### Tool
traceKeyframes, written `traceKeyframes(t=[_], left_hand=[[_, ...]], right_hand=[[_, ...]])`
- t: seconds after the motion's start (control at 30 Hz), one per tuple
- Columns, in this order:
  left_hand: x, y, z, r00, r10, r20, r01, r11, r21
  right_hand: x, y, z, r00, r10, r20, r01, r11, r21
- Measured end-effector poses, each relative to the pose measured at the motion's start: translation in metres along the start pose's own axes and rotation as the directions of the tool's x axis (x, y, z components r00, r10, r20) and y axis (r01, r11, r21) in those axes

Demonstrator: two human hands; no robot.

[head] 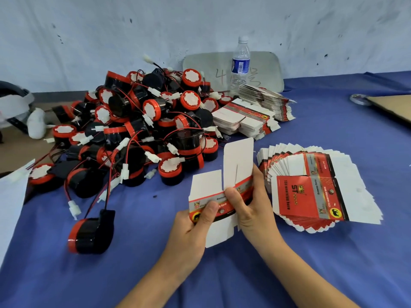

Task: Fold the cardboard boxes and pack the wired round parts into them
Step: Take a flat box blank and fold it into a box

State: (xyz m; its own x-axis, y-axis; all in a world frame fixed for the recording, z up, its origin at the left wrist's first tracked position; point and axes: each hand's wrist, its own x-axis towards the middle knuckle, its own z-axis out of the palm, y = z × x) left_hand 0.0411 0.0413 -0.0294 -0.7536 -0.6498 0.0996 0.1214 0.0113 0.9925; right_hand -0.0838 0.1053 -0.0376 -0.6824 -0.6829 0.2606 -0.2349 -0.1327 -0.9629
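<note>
Wired round parts (138, 130) lie heaped, red and black, at the far left of the blue tablecloth (333, 252). A fanned stack of flat boxes (315, 187) sits to the right. Between them 1 unfolded cardboard box (239, 156) is held up, with the left hand (193, 221) and right hand (251, 207) close together, each pinching its printed band. 1 stray part (91, 232) lies nearer, on the left.

Box blanks (311, 196) show red and white (black elephant (335, 212) on yellow); round parts (144, 121) black-and-red; tablecloth (333, 263) blue.
</note>
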Motion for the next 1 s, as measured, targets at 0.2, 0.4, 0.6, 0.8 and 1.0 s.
traceKeyframes(t=[0.2, 0.4, 0.6, 0.8, 1.0], left_hand=[[0.002, -0.002, -0.002, 0.99, 0.076, -0.121, -0.074, 0.997, 0.018], [0.009, -0.002, -0.009, 0.952, 0.194, -0.237, -0.178, 0.98, 0.085], [0.012, -0.001, -0.009, 0.942, 0.202, -0.266, -0.187, 0.979, 0.082], [0.012, 0.0, -0.002, 0.964, 0.179, -0.196, -0.172, 0.984, 0.049], [0.011, -0.004, -0.002, 0.944, 0.284, -0.167, -0.215, 0.914, 0.344]], right_hand=[[-0.002, -0.009, 0.003, 0.998, -0.003, 0.069, -0.007, 0.989, 0.145], [-0.002, -0.011, -0.002, 0.985, 0.031, 0.168, -0.063, 0.98, 0.19], [-0.002, -0.016, -0.006, 0.976, 0.034, 0.216, -0.086, 0.968, 0.237], [-0.015, -0.024, 0.008, 0.897, 0.137, 0.42, -0.264, 0.928, 0.262], [-0.02, -0.036, 0.005, 0.729, 0.351, 0.588, -0.588, 0.761, 0.274]])
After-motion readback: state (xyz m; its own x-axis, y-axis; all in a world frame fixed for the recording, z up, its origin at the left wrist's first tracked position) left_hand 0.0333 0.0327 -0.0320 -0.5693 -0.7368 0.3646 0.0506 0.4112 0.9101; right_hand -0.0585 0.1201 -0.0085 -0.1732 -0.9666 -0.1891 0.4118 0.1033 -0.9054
